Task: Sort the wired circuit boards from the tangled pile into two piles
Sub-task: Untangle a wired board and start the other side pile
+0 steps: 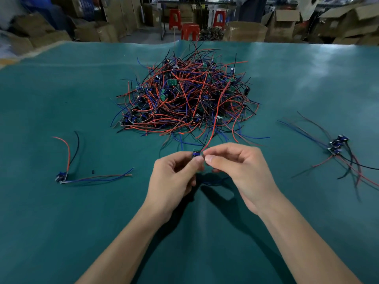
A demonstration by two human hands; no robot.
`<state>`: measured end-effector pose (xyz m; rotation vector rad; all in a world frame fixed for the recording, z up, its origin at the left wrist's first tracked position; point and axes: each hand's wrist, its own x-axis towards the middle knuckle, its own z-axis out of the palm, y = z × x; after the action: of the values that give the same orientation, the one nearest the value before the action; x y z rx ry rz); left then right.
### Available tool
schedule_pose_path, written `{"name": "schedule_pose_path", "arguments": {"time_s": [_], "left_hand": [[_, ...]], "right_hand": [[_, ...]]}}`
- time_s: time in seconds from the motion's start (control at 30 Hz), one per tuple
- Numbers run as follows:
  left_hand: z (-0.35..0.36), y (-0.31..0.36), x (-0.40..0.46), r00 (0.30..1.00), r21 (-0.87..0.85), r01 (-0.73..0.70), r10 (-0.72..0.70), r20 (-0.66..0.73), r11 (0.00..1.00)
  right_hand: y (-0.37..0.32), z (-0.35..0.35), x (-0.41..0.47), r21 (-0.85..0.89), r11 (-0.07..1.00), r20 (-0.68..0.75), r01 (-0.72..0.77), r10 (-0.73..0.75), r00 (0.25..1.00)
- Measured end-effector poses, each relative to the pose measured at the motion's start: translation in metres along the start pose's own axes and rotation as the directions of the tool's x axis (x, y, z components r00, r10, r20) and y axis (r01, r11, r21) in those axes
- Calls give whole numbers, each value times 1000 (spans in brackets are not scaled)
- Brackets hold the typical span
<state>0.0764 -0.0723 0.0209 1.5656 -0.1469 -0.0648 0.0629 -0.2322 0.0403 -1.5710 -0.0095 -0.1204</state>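
Left hand [174, 177] curled, thumb and forefinger pinching a small wired circuit board [196, 154] from its left side. Right hand [238, 167] curled too, thumb tip and forefinger closed on the same board from the right, remaining fingers folded loosely beneath. Board held just above the green mat [61, 99], near the middle and toward the near edge, standing roughly upright with a blue component facing the camera. Red lead [213, 128] rising from the board's top and running away toward the far edge, into the tangled pile [184, 95]; a thin black lead alongside it. Blue wires [213, 182] hanging below the hands, partly hidden.

Pile at the mat's centre: a rounded mound of thin, flexible red, blue and black insulated wires, with small flat green boards and dark cylindrical parts poking through.

Toward the left edge, a single sorted board [61, 177] lying flat, red and black leads curving toward the far edge, blue and reddish ones stretching right. Toward the right edge, a small cluster of boards [337, 145], wires fanning both ways.

Mat smooth, matte, faintly glossy at the far right corner.
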Motion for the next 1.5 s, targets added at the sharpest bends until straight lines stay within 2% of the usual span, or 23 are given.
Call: {"name": "schedule_pose_path", "arguments": {"time_s": [0.1, 0.27, 0.33, 0.47, 0.63, 0.73, 0.83, 0.9, 0.93, 0.97, 1.03, 1.1, 1.13, 1.23, 1.3, 1.4, 1.5], "left_hand": [[0, 1, 0, 998, -5, 42, -42, 48, 999], [0, 3, -1, 985, -54, 60, -50, 167, 997], [0, 3, 1, 980, -74, 77, -62, 187, 994], [2, 2, 4, 969, -61, 106, -89, 231, 993], [1, 0, 5, 941, 4, 117, -112, 318, 993], [-1, 0, 5, 930, 33, 120, -124, 346, 992], [-3, 1, 4, 939, 1, 135, -128, 319, 991], [-4, 1, 3, 950, -50, 144, -124, 287, 988], [-4, 2, 4, 954, -81, 147, -119, 276, 986], [-3, 2, 4, 957, -110, 147, -113, 267, 983], [-2, 3, 4, 959, -146, 145, -103, 264, 979], [-3, 4, 3, 959, -139, 127, -86, 270, 982], [-3, 4, 2, 962, -114, 117, -84, 262, 987], [-4, 2, 2, 974, -33, 103, -94, 208, 994], [-3, 1, 2, 973, -59, 120, -106, 203, 991], [-3, 0, 2, 959, -86, 157, -131, 251, 984], [-3, 1, 2, 946, -54, 154, -131, 297, 987]], "right_hand": [[4, 2, 1, 0, 997, -44, -77, 77, 996], [0, -2, 1, 52, 990, 18, -133, 132, 991], [0, -2, 2, 47, 990, 1, -130, 130, 991], [1, -10, 10, 27, 996, -234, -84, 88, 968], [4, -36, 21, -24, 999, -507, -31, 14, 862], [4, -41, 23, 149, 989, -565, -16, 99, 819], [0, -42, 22, 431, 901, -593, 48, 242, 768], [-4, -39, 21, 532, 847, -551, 28, 321, 770], [-4, -34, 19, 506, 862, -498, -26, 316, 807], [-2, -27, 16, 416, 905, -425, -83, 275, 863], [3, -8, 7, 109, 987, -198, -122, 142, 970], [6, 5, 1, -112, 992, 24, -53, 56, 998], [6, 8, 1, -167, 985, 54, -33, 42, 998], [7, 2, 2, -185, 983, 11, -11, 13, 1000], [7, -2, 2, -157, 988, -11, 9, -11, 1000], [3, -7, 3, 0, 1000, -56, 23, -23, 998], [-4, -16, 6, 158, 987, -153, -19, 43, 987]]}}
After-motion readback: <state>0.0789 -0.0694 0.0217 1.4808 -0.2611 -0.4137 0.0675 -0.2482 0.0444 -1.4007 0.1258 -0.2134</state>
